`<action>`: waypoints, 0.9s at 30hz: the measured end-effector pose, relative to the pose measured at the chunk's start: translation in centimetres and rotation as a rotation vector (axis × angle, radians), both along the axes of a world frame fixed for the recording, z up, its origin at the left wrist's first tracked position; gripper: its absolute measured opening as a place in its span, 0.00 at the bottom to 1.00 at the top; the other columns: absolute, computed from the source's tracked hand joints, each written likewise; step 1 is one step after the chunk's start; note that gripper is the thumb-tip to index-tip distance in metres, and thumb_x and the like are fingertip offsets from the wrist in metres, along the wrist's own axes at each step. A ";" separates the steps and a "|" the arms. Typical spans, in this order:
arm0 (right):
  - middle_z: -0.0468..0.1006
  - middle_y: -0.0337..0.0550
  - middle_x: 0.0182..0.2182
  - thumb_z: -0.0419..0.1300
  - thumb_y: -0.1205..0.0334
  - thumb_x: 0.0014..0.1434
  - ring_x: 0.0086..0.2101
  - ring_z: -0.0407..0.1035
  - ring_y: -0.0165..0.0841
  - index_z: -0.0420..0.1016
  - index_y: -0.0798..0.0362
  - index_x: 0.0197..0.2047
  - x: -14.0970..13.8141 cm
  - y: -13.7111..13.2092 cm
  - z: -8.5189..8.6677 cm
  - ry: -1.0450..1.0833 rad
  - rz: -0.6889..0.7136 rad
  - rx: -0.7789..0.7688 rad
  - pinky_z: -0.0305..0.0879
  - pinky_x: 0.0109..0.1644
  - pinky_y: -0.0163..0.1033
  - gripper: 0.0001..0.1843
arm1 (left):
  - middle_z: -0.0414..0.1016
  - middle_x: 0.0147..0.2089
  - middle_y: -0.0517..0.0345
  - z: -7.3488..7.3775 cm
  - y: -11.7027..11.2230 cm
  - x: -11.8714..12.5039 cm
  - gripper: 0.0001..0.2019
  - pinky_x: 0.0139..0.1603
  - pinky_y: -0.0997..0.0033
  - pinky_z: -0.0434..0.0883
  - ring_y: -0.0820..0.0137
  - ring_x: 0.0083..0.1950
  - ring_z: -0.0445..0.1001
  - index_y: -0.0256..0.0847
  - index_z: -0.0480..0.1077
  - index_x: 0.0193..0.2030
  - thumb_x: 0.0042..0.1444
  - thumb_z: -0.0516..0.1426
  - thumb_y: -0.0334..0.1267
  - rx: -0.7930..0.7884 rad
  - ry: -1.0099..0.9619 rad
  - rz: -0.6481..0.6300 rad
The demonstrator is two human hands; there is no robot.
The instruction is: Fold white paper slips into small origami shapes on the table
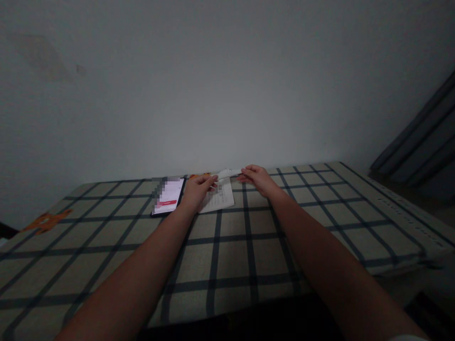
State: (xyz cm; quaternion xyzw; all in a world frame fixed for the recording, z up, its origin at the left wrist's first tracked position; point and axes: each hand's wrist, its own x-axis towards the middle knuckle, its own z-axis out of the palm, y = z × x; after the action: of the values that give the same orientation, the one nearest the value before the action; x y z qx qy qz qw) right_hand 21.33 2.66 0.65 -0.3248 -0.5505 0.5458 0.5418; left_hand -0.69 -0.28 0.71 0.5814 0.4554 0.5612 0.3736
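Beige checked cloth (pixel 232 258) spreads beneath a printed sheet (pixel 221 198); above the sheet's far end, our left hand (pixel 201 188) and right hand (pixel 259 180) pinch white paper (pixel 228 174). We judge it light, limp, tearable, best held by opposite ends.

The left hand (pixel 198 190) and right hand (pixel 260 181) were bare, with slim fingers and narrow wrists. The left forearm (pixel 142 265) was uncovered along its visible length and widened toward the elbow. The right forearm (pixel 320 251), similarly tapered, ended at a pale, curved sleeve edge (pixel 408 338); its fabric could not be determined.
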 end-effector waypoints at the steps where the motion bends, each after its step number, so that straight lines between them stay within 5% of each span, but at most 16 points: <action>1: 0.75 0.42 0.29 0.62 0.59 0.48 0.31 0.72 0.29 0.69 0.56 0.30 -0.1 0.0 0.0 -0.001 -0.008 -0.003 0.68 0.38 0.35 0.09 | 0.72 0.26 0.55 -0.1 0.0 0.0 0.15 0.27 0.76 0.65 0.75 0.25 0.68 0.35 0.74 0.29 0.43 0.60 0.48 0.003 -0.003 0.000; 7: 0.72 0.38 0.24 0.61 0.60 0.47 0.29 0.71 0.27 0.65 0.56 0.25 -0.6 0.1 -0.1 0.005 -0.106 0.021 0.68 0.39 0.37 0.09 | 0.70 0.21 0.57 -0.7 0.4 0.4 0.14 0.23 0.77 0.63 0.76 0.22 0.66 0.34 0.69 0.22 0.41 0.61 0.46 -0.050 -0.057 0.013; 12: 0.70 0.35 0.24 0.62 0.59 0.45 0.27 0.69 0.26 0.61 0.54 0.25 -0.5 0.2 -0.3 -0.003 -0.126 0.067 0.68 0.36 0.36 0.12 | 0.68 0.22 0.59 -0.8 0.0 1.0 0.12 0.23 0.77 0.65 0.77 0.21 0.67 0.36 0.64 0.22 0.41 0.62 0.41 -0.196 -0.094 -0.202; 15: 0.70 0.35 0.23 0.62 0.59 0.45 0.25 0.68 0.26 0.61 0.54 0.25 -0.4 0.1 -0.3 -0.040 -0.077 0.079 0.67 0.33 0.35 0.12 | 0.71 0.29 0.57 -0.5 -0.5 1.4 0.13 0.25 0.74 0.68 0.74 0.24 0.70 0.38 0.65 0.34 0.41 0.62 0.36 -0.252 -0.137 -0.283; 19: 0.70 0.35 0.22 0.61 0.58 0.46 0.24 0.68 0.25 0.62 0.54 0.26 -0.8 -0.6 -0.1 -0.125 0.009 0.104 0.66 0.31 0.33 0.12 | 0.73 0.36 0.53 -0.2 -1.0 1.7 0.29 0.27 0.71 0.68 0.71 0.28 0.73 0.44 0.59 0.53 0.42 0.62 0.36 -0.258 -0.141 -0.319; 27: 0.71 0.37 0.22 0.61 0.60 0.47 0.24 0.67 0.25 0.65 0.55 0.28 -1.8 -1.4 0.2 -0.219 0.028 0.119 0.67 0.30 0.33 0.09 | 0.68 0.17 0.59 0.2 -1.7 1.4 0.14 0.16 0.76 0.52 0.78 0.14 0.57 0.36 0.73 0.33 0.42 0.62 0.43 -0.262 0.149 -0.300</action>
State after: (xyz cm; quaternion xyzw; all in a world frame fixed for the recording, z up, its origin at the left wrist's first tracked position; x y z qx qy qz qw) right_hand 19.49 1.26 0.90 -0.3420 -0.6423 0.4808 0.4892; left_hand 0.67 -1.93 0.89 0.6291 0.4593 0.3906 0.4907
